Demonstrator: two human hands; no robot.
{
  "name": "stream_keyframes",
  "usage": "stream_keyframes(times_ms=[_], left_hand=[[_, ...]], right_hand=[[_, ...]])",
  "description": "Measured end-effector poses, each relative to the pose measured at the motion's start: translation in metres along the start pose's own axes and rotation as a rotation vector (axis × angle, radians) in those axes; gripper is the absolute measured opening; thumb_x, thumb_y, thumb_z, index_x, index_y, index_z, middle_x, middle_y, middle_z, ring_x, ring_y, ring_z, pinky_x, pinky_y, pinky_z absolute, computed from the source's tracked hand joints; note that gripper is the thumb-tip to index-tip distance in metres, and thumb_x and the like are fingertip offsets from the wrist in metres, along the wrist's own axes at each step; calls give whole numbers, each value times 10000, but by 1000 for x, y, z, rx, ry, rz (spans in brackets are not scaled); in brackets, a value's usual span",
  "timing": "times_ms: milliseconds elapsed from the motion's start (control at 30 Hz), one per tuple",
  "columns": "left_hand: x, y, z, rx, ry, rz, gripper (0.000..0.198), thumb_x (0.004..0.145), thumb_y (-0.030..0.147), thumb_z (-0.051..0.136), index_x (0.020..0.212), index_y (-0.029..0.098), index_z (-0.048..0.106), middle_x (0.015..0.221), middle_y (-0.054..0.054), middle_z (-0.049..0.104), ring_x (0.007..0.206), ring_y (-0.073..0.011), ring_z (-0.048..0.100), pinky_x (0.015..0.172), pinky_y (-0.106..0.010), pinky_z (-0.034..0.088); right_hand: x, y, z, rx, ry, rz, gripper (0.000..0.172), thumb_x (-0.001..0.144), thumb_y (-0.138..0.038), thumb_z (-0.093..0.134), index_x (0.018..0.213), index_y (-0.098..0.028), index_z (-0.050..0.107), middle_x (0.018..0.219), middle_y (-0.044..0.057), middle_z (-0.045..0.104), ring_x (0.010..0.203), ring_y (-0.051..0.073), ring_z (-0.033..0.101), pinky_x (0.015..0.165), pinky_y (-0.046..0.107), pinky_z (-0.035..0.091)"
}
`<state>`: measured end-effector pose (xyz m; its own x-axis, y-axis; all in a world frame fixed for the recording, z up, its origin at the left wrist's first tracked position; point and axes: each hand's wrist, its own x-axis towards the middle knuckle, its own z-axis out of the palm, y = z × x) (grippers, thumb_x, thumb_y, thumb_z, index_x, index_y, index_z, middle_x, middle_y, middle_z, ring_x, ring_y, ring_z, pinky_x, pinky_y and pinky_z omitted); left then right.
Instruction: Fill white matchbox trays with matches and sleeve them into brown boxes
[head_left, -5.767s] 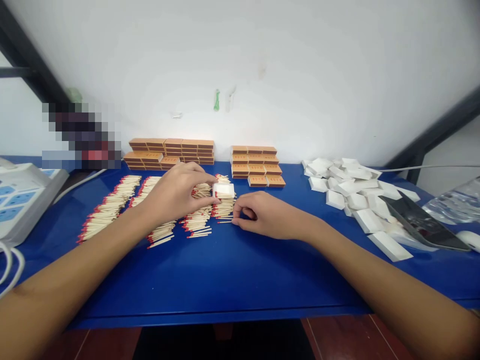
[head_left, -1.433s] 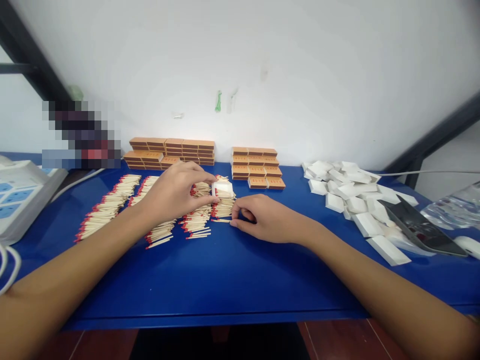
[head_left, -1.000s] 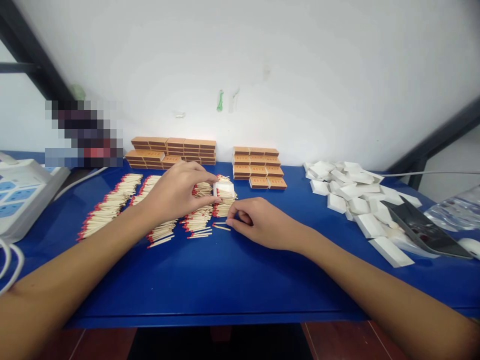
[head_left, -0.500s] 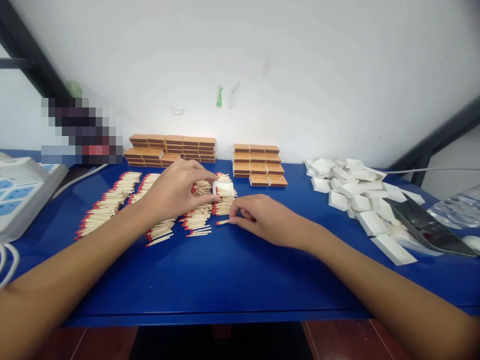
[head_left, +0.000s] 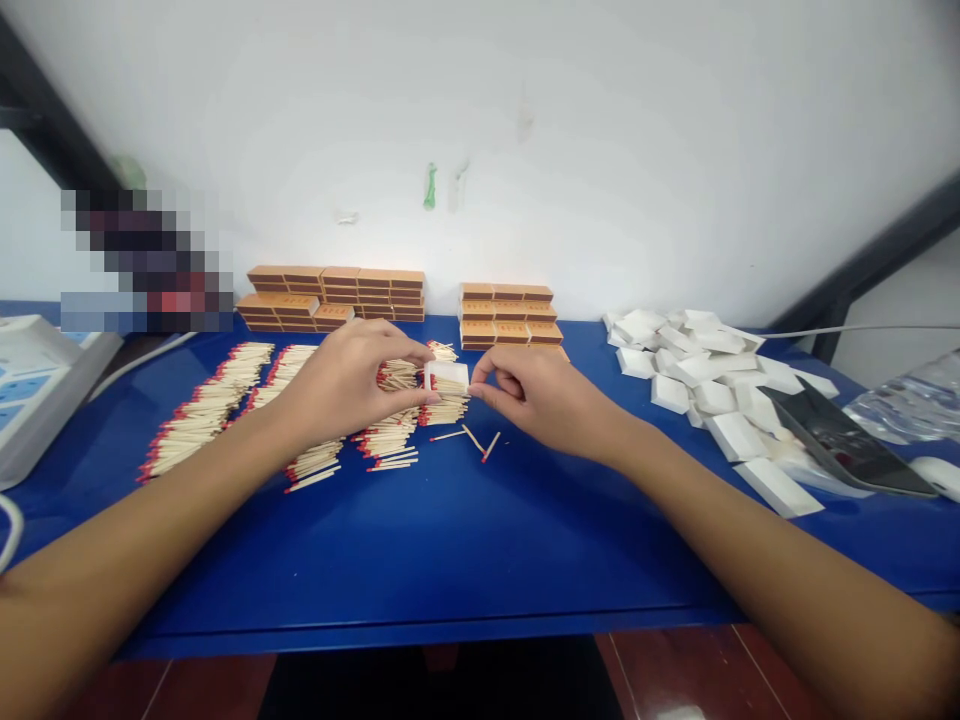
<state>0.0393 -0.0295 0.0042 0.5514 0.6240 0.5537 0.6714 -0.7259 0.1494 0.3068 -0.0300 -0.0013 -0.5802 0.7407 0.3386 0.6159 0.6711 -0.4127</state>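
Observation:
My left hand [head_left: 360,375] is closed around one end of a white matchbox tray [head_left: 447,372], pinching it between thumb and fingers. Red-headed matches show in the tray's near side. At the tray's right end is my right hand [head_left: 536,398], its thumb and forefinger pinched together. Whatever lies between those fingertips is too small to make out. Beneath the tray, a row of matches [head_left: 442,412] lies on the blue table [head_left: 420,560]. Three loose matches [head_left: 491,447] are scattered just in front of it.
More match rows [head_left: 206,410] spread to the left. Stacked orange matchboxes [head_left: 390,285] and a second stack [head_left: 510,312] stand along the wall. White trays [head_left: 712,365] are heaped at right beside a dark phone [head_left: 847,440]. A white power strip [head_left: 52,390] sits at left.
My right hand has moved up from the table to the tray's right end. Several loose matches now lie apart where it was. My left hand still holds the tray.

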Motion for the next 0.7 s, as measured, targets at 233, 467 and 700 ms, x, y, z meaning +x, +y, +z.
stream_keyframes(times_ms=[233, 467, 700], left_hand=[[0, -5, -1, 54, 33, 28, 444, 912, 607, 800, 1138, 226, 826, 1031, -66, 813, 929, -247, 736, 866, -358, 535], [0, -6, -1, 76, 9, 43, 415, 926, 584, 794, 1123, 219, 823, 1044, -66, 808, 938, -250, 735, 871, -362, 539], [1, -5, -2, 84, 22, 46, 429, 919, 593, 798, 1139, 225, 826, 1043, -71, 804, 966, -263, 732, 884, -368, 534]], right_hand=[[-2, 8, -26, 81, -382, 13, 76, 972, -245, 676, 984, -201, 737, 703, -44, 523, 625, 126, 474, 627, 283, 339], [-2, 16, -40, 148, -640, 27, 185, 912, -210, 734, 1093, -218, 770, 826, -15, 588, 702, 137, 546, 656, 275, 427], [0, 17, -33, 205, -696, 40, 100, 946, -287, 740, 944, -208, 801, 867, 22, 656, 766, 164, 574, 665, 293, 430]])
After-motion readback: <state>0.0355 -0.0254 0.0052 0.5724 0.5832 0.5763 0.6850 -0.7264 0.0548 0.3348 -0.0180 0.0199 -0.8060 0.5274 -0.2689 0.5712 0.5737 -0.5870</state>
